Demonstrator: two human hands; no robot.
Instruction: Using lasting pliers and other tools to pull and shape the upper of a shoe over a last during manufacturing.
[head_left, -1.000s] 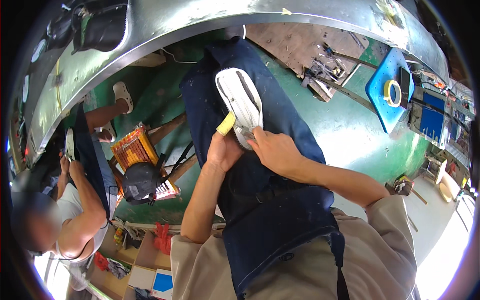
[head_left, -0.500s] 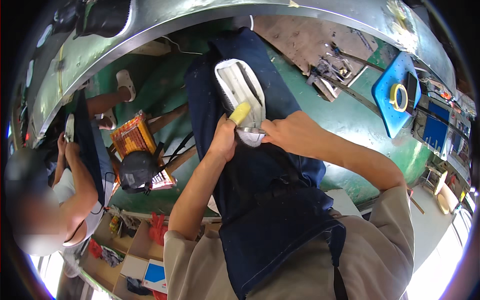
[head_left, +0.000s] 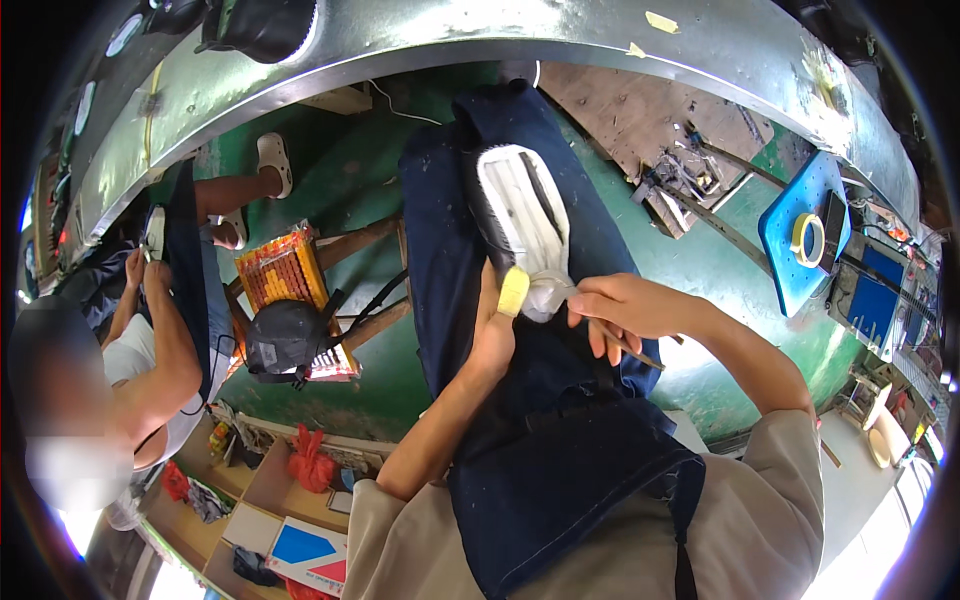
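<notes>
A shoe upper (head_left: 525,205) lies on my lap, its pale underside facing up and its rim dark. Its near end is a rounded white part. My left hand (head_left: 490,338) is closed around that end from the left, the thumb, wrapped in a yellow covering (head_left: 514,292), pressed along the edge. On the other side my right hand (head_left: 640,303) grips a slim metal tool (head_left: 630,348), whose shanks stick out below the fingers like pincer handles. The tool's tip is hidden by the fingers at the shoe's near end.
A curved metal bench edge (head_left: 400,68) spans the far side. At right stand a blue board (head_left: 790,235) with a tape roll (head_left: 807,238) and a wooden board (head_left: 600,95) with metal scraps. Left are a beaded stool (head_left: 285,268), a black bag (head_left: 280,338) and a seated co-worker (head_left: 165,350).
My right hand has turned and opened out somewhat, bringing the tool's shanks into view. My left hand stays at the shoe's near end. The whole view has shifted slightly.
</notes>
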